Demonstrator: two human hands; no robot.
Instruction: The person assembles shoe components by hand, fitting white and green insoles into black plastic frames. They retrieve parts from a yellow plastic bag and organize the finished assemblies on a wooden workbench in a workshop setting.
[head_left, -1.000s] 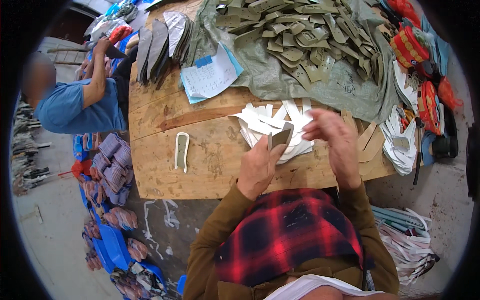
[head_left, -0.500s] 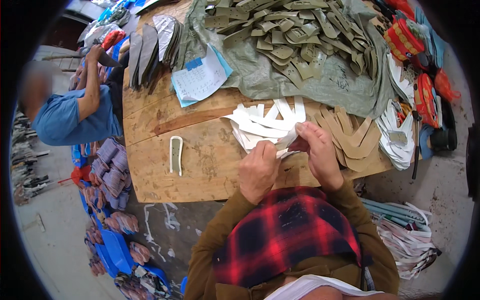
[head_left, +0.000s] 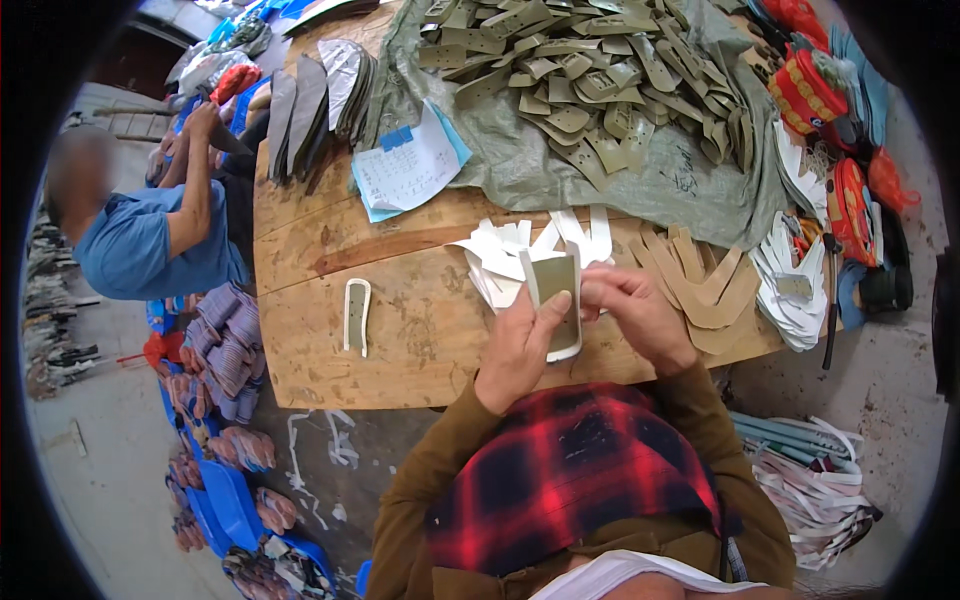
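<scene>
Gripping the green piece (head_left: pixel 553 279), newly turned face-up, the left hand (head_left: pixel 512 350) held it nearer than the strip pile (head_left: pixel 488 264); the right hand (head_left: pixel 642 315), pinched narrow, was at the rim, where white edging (head_left: pixel 566 353) looked partly fitted.

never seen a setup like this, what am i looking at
There is no robot: you see a person's bare left hand and right hand. The view comes from a wide fisheye camera on that person's head, looking down, so straight edges bend. The left hand holds an olive piece with a white strip along its edge; the right hand is at its right side. On the wooden table lie loose white pieces, tan pieces, another edged piece, and olive pieces piled on a green sheet.
</scene>
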